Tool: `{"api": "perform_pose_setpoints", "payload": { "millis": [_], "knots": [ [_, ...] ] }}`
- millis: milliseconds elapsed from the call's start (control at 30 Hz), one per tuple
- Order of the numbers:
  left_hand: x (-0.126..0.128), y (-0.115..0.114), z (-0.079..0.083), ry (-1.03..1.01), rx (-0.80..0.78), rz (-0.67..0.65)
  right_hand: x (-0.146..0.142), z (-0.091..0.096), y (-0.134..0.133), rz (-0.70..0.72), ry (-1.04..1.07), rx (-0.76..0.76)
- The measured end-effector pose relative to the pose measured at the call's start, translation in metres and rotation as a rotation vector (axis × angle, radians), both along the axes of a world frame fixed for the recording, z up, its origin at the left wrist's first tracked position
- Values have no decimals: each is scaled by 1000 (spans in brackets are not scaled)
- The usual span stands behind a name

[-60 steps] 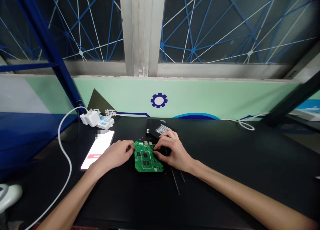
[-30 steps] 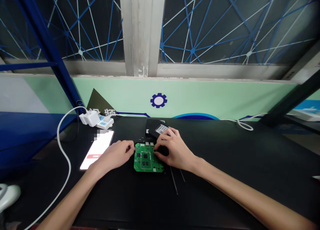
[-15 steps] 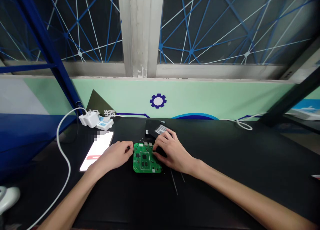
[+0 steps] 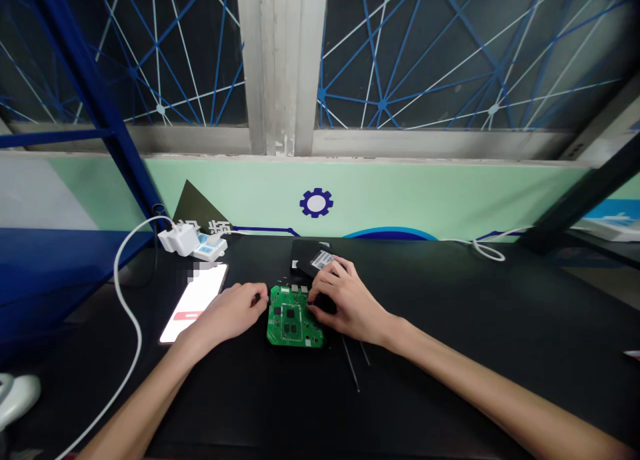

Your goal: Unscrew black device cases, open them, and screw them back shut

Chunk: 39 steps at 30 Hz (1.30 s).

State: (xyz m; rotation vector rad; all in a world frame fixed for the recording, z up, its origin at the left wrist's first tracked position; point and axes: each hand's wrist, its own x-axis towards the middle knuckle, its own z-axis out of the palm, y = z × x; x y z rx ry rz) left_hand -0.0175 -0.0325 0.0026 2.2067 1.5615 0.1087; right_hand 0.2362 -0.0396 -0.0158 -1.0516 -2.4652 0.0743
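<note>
A green circuit board lies flat on the black table, in front of me. My left hand rests at the board's left edge, fingers curled, their tips pinched against that edge. My right hand is at the board's upper right edge with its fingers bent and their tips pressed on the board; a small dark part under the palm is mostly hidden. Just behind my right hand sits a black box with a white label.
A lit phone lies left of my left hand. Behind it sits a white power strip with a charger, and its white cable loops toward me. Two thin dark rods lie near my right wrist. A blue frame post rises at the left.
Both hands stay at the board's edges. The board and hands have only shifted slightly; my right fingers have moved a little along the board's upper right edge.
</note>
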Motion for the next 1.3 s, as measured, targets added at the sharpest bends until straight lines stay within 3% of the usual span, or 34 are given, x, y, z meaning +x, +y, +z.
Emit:
{"api": "perform_pose_setpoints", "payload": {
  "millis": [1300],
  "knots": [
    [2, -2, 2, 46, 38, 29, -4, 1, -1, -3, 106, -27]
  ]
}}
